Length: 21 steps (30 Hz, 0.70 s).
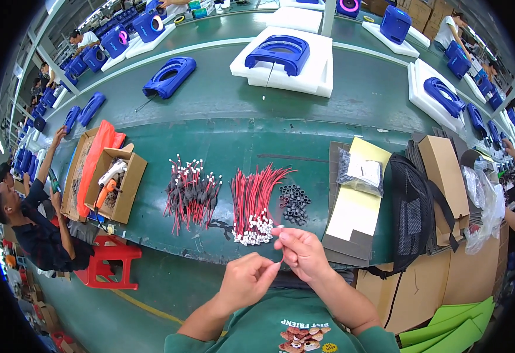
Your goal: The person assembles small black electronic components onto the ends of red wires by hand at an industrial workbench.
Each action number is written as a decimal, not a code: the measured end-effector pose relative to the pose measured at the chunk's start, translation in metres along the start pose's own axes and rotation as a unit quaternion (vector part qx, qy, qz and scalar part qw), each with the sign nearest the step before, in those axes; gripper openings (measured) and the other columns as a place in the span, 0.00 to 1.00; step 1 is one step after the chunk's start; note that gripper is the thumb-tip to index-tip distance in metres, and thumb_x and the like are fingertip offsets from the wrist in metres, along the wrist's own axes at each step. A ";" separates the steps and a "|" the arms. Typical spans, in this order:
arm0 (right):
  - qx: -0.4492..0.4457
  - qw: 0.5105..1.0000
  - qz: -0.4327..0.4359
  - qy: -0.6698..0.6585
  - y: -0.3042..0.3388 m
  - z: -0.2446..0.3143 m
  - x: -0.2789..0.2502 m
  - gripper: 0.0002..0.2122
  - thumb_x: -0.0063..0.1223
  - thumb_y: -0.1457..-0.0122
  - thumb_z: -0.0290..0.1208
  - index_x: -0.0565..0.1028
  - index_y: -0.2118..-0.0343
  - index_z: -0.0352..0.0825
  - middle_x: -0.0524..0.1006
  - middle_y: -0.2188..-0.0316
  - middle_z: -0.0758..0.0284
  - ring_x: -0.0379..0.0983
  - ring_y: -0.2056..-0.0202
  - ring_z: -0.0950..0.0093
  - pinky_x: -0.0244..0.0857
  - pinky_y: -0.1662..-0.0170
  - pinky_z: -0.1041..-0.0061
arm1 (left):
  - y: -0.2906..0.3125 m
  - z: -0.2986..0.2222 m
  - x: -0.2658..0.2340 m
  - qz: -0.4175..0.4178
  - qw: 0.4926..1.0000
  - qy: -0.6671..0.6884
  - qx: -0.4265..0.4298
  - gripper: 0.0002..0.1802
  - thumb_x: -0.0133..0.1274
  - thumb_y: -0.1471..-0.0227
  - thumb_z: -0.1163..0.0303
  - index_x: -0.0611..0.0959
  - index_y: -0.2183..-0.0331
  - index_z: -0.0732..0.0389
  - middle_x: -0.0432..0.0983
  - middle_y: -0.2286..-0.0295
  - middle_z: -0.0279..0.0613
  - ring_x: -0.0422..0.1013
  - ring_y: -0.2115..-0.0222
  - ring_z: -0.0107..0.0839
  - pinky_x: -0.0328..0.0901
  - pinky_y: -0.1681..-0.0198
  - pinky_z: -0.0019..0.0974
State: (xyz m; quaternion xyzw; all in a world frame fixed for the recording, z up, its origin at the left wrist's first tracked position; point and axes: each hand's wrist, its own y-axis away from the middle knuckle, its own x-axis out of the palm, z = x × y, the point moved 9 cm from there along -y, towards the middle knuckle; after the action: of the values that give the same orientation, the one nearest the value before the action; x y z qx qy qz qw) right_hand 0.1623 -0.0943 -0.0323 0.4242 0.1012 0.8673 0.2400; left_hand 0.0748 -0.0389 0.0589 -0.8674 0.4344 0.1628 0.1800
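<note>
Between my two hands, just off the near edge of the green desk (pixel 228 138), I had a thin red wire (pixel 281 259). Only a short stretch of it showed; a small white tip (pixel 278 228) stood out past the right fingertips, and I could not tell whether it belonged to the same wire. The rest was hidden behind my fingers.

My left hand (pixel 250 280) came up from below, its back toward the camera, thumb and forefinger pinched on the wire's lower end. My right hand (pixel 302 253) sat slightly higher and farther out, its fingers curled in and pinching the wire's upper part. Both forearms slanted inward, so the hands nearly met.

Ahead of them lay a pile of red and black wires (pixel 256 197) with white connectors bunched at the near end, and beside it some small black rings (pixel 294 204).
</note>
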 end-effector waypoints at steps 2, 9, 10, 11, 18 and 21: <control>-0.001 0.999 -0.037 -0.009 0.006 0.006 -0.006 0.11 0.43 0.43 0.30 0.71 0.63 0.28 0.72 0.79 0.70 0.57 0.88 0.89 0.49 0.87 0.91 | -0.003 0.005 0.005 0.010 1.000 0.021 -0.007 0.05 0.56 0.60 0.76 0.77 0.82 0.64 0.67 0.87 0.36 0.61 0.90 0.20 0.55 0.87 0.24; -0.140 0.974 -0.132 0.119 0.038 0.051 -0.036 0.11 0.46 0.44 0.31 0.75 0.75 0.29 0.67 0.89 0.73 0.53 0.90 0.89 0.45 0.88 0.89 | -0.076 0.011 0.021 0.001 0.967 -0.221 0.124 0.05 0.53 0.59 0.73 0.77 0.75 0.62 0.67 0.80 0.40 0.67 0.82 0.39 0.63 0.79 0.36; -0.144 0.974 -0.134 0.116 0.036 0.053 -0.037 0.11 0.46 0.44 0.31 0.75 0.75 0.29 0.67 0.89 0.73 0.53 0.90 0.89 0.45 0.88 0.89 | -0.081 0.013 0.028 0.025 0.959 -0.253 0.128 0.05 0.53 0.59 0.73 0.77 0.74 0.61 0.67 0.80 0.40 0.68 0.81 0.40 0.63 0.78 0.37; -0.132 0.973 -0.127 0.137 0.031 0.052 -0.037 0.11 0.47 0.44 0.31 0.75 0.75 0.29 0.67 0.88 0.73 0.53 0.90 0.89 0.44 0.88 0.89 | -0.084 0.013 0.031 0.041 0.961 -0.248 0.118 0.07 0.53 0.60 0.75 0.78 0.72 0.63 0.69 0.77 0.42 0.68 0.80 0.40 0.64 0.77 0.37; -0.111 0.987 -0.046 0.112 0.037 0.049 -0.022 0.10 0.45 0.44 0.31 0.74 0.73 0.29 0.68 0.87 0.74 0.54 0.89 0.89 0.47 0.87 0.90 | -0.064 -0.005 0.063 0.270 0.953 0.077 0.114 0.15 0.53 0.57 0.77 0.76 0.62 0.65 0.74 0.72 0.44 0.73 0.75 0.29 0.66 0.72 0.29; -0.119 0.981 -0.032 0.147 0.043 0.056 -0.013 0.10 0.45 0.44 0.30 0.74 0.74 0.29 0.69 0.87 0.72 0.56 0.89 0.89 0.49 0.87 0.90 | -0.057 -0.011 0.056 0.253 0.951 0.171 0.042 0.16 0.53 0.58 0.77 0.76 0.63 0.68 0.76 0.73 0.44 0.73 0.71 0.31 0.68 0.68 0.29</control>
State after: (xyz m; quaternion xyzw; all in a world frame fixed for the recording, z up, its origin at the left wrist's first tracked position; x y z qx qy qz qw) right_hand 0.1985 -0.1396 0.0100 0.2571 0.0451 0.9178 0.2992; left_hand 0.1541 -0.0508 0.0536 -0.7355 0.6704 0.0337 0.0921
